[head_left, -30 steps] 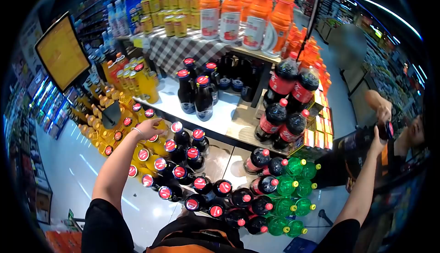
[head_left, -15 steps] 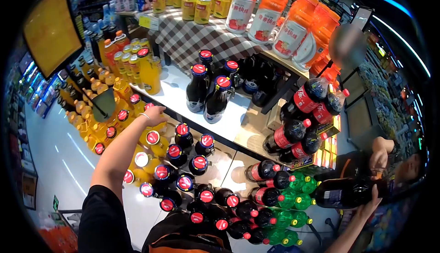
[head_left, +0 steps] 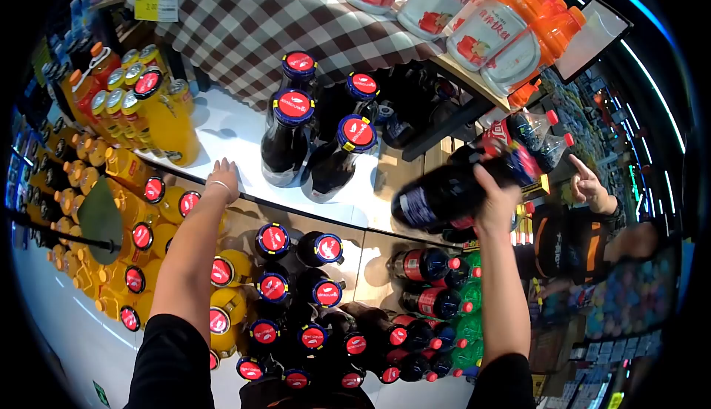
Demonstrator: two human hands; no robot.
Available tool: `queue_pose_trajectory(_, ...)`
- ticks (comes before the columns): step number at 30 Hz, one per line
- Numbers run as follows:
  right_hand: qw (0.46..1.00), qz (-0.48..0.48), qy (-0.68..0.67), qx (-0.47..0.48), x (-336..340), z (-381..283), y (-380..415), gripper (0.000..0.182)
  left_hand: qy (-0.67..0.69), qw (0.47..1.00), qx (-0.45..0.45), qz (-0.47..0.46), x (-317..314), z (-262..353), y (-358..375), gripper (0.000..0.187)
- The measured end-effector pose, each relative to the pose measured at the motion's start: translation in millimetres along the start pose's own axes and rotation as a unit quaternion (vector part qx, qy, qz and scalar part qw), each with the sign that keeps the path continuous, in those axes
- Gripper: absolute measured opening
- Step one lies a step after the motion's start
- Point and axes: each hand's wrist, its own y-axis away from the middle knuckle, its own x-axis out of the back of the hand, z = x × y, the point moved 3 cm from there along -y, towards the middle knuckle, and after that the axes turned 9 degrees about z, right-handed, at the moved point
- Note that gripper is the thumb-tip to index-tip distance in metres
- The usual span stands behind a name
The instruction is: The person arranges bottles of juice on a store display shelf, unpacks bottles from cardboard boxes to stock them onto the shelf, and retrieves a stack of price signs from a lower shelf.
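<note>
My right hand (head_left: 498,205) is wrapped round a large dark juice bottle (head_left: 444,198) with a red and blue cap. The bottle lies nearly sideways above the right part of the white shelf (head_left: 248,161), in front of the cola bottles (head_left: 518,131). My left hand (head_left: 224,176) rests at the shelf's front edge with its fingers stretched out and nothing in them. Several matching dark bottles (head_left: 285,146) stand upright on the shelf between my hands. More red-capped dark bottles (head_left: 272,240) stand in rows below, beside bottles of orange drink (head_left: 231,267).
Another person's hand (head_left: 589,185) points from the right, near the cola. Above hangs a checked cloth (head_left: 237,31) under cans and orange-capped bottles (head_left: 463,35). Green bottles (head_left: 468,302) and small colas (head_left: 426,265) stand at lower right; a sign (head_left: 102,220) is at left.
My right hand has brought the dark bottle left and up, over the shelf. The other person's hand is now apart from it. My left hand has straightened at the shelf edge. The view is closer.
</note>
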Motion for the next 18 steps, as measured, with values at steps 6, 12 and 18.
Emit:
queue_pose_trajectory(6,0.996,0.001,0.075,0.046,-69,102,-33,0.040,-0.131,0.987,-0.085,0.025,-30,4,-31,0.089)
queue_pose_trajectory(12,0.996,0.047,0.056,0.056,-114,167,-53,0.053,-0.036,0.996,0.042,0.075,-40,12,-29,0.072)
queue_pose_trajectory(18,0.992,0.039,0.086,0.083,-141,199,-66,0.050,-0.090,0.991,0.066,0.078,-36,20,-31,0.065)
